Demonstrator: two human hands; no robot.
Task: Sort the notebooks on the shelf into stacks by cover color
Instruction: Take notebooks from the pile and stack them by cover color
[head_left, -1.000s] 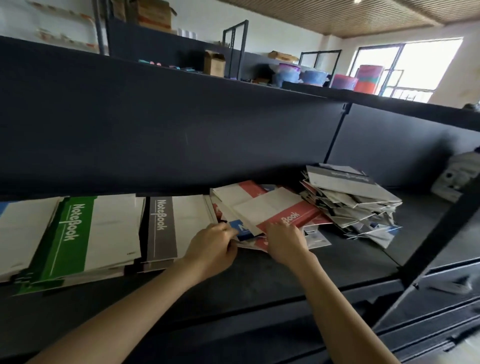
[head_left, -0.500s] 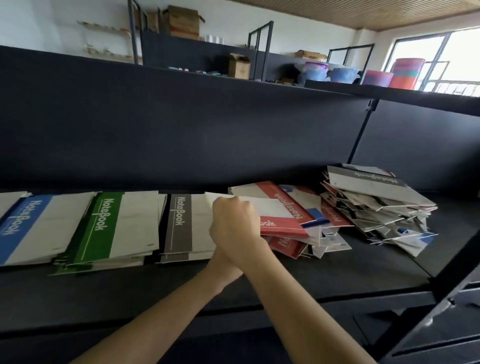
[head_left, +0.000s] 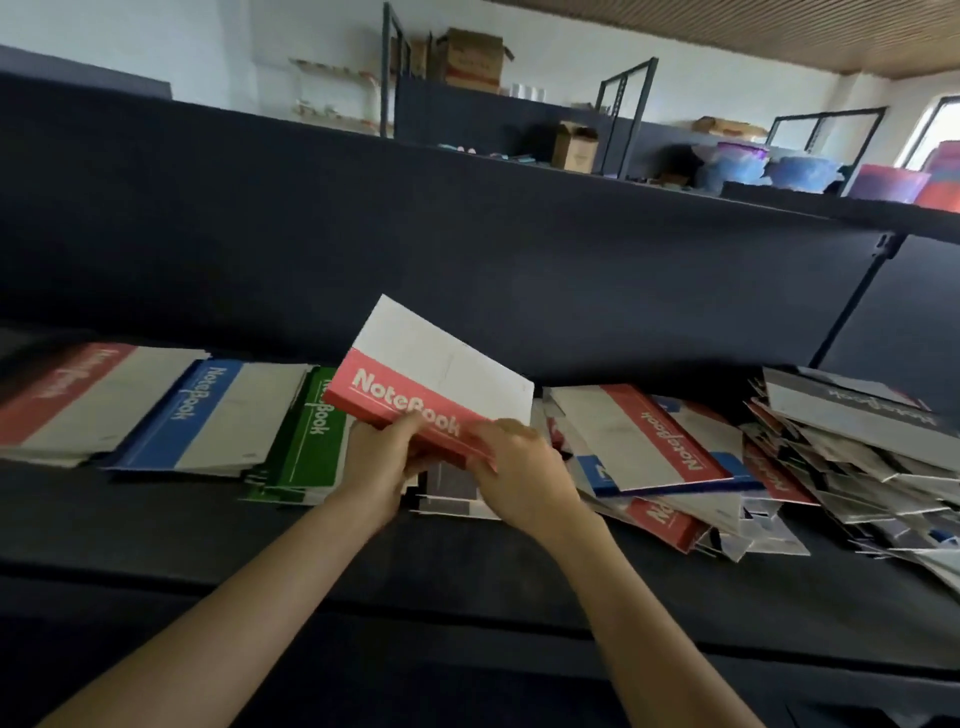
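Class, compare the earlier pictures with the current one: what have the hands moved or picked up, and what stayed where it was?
The left hand and right hand took a red notebook from the mixed pile and raised it leftward, tilted, above the grey stack. The blue stack, green stack and the pile's remaining notebooks stayed put on the shelf.

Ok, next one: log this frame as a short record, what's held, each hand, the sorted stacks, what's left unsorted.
held item: red notebook, tilted, above the shelf
left hand: grips its near edge
right hand: grips the same edge, beside the left
stacks, left to right: red stack, blue stack, green stack, grey stack mostly hidden behind the hands
unsorted: mixed pile right of the hands, red and blue covers; far-right heap, grey cover on top
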